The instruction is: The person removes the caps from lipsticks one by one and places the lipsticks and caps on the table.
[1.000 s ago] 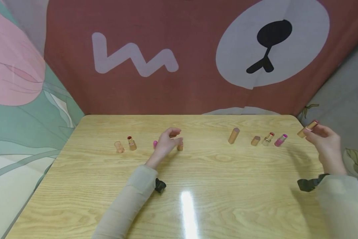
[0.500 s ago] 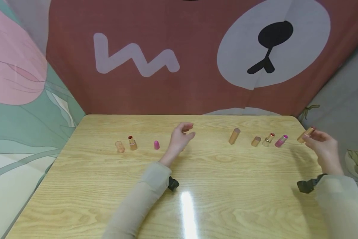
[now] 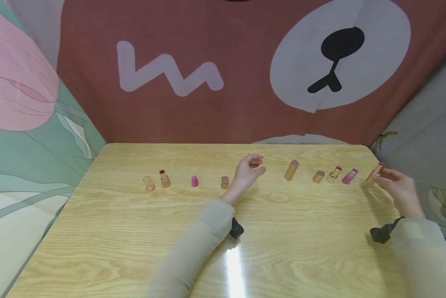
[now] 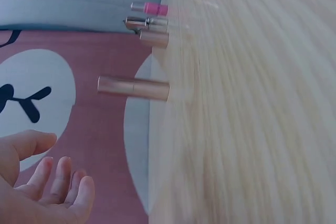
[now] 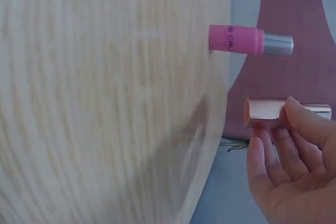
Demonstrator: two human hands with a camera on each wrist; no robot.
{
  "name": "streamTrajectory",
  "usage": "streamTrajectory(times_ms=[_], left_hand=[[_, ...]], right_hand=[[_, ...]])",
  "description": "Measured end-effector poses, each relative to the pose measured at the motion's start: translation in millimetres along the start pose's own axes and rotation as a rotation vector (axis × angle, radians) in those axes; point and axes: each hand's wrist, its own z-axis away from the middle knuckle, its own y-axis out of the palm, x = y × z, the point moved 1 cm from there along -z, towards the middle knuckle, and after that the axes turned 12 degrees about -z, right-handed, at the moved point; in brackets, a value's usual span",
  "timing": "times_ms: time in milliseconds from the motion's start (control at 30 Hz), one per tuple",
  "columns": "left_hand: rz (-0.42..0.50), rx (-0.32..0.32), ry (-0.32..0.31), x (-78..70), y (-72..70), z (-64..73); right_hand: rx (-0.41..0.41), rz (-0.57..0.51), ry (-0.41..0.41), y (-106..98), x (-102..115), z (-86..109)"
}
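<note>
Head view: the left hand [image 3: 247,173] hovers over the table [image 3: 133,231] with fingers loosely curled and grasping nothing, between a short cap [image 3: 224,182] and a tall gold tube [image 3: 291,169]; the right hand [image 3: 396,188] pinches a gold lipstick [image 3: 375,172] near the table's right edge, just beside a pink lipstick [image 3: 349,176].

Left wrist view: fingers [image 4: 58,182] relaxed, empty; the tall gold tube [image 4: 134,87] stands upright near them.

Right wrist view: fingertips [image 5: 302,124] grip the gold lipstick [image 5: 268,113], off the tabletop; the pink lipstick [image 5: 247,40] stands beside it.
</note>
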Motion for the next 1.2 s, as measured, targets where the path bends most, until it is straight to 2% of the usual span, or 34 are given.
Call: streamTrajectory(times_ms=[233, 333, 467, 633, 833, 933, 1200], left_hand=[[0.002, 0.012, -0.010, 1.2, 26.8, -10.0], [0.016, 0.003, -0.016, -0.1, 34.9, -13.4], [0.022, -0.020, -0.036, -0.1, 43.0, -17.2], [-0.003, -0.026, -0.048, 3.5, 52.1, -20.9], [0.004, -0.025, -0.060, 8.6, 63.9, -25.5], [0.023, -0.028, -0.064, 8.0, 68.8, -27.1], [0.052, 0.008, -0.082, 2.7, 79.7, -30.2]], right_hand=[[0.018, 0.088, 0.007, 1, -7, -3.2], [0.000, 0.074, 0.031, 1, -12, -5.4], [0.014, 0.092, 0.068, 2, -14, -5.6], [0.059, 0.102, 0.052, 0, -14, -4.6], [0.044, 0.116, 0.147, -2, -17, -8.1], [0.044, 0.130, 0.167, -2, -18, -10.3], [0.103, 0.231, 0.164, -3, -22, -14.1]])
